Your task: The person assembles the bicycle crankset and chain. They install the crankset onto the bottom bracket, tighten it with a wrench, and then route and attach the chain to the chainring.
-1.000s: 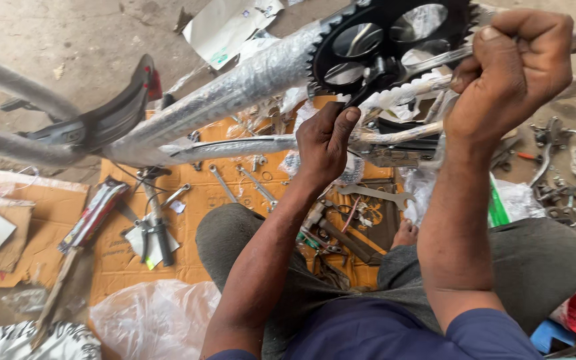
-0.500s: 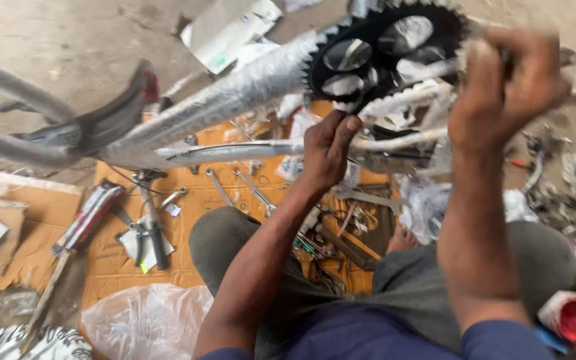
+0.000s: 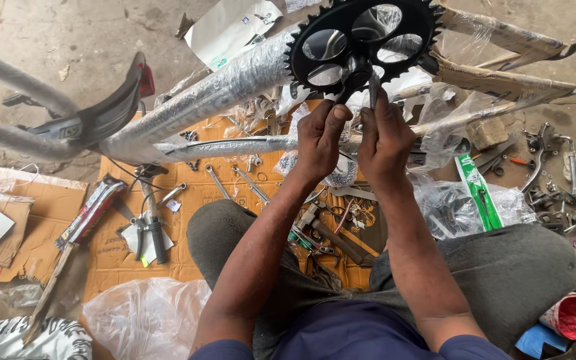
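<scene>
A black toothed chainring (image 3: pixel 368 33) sits on a plastic-wrapped bicycle frame (image 3: pixel 228 80) held above my lap. My left hand (image 3: pixel 320 140) is just under the chainring, its fingers and thumb pinched on the black crank hub (image 3: pixel 349 75). Beside it, almost touching, my right hand (image 3: pixel 385 137) grips a thin grey metal tool (image 3: pixel 373 87) that stands upright against the hub. The lower end of the tool is hidden inside my fingers.
Orange cardboard (image 3: pixel 188 200) on the floor carries spanners (image 3: pixel 218 181), pliers (image 3: pixel 149 233) and a hammer (image 3: pixel 331 233). A black mudguard (image 3: pixel 111 110) juts out at left. Plastic bags (image 3: pixel 145 317), a green packet (image 3: pixel 478 193) and loose metal parts (image 3: pixel 555 193) lie around my knees.
My right hand came down from the upper right to the hub, next to my left hand. The left hand rose to the hub. The chainring now sits nearer the centre of view.
</scene>
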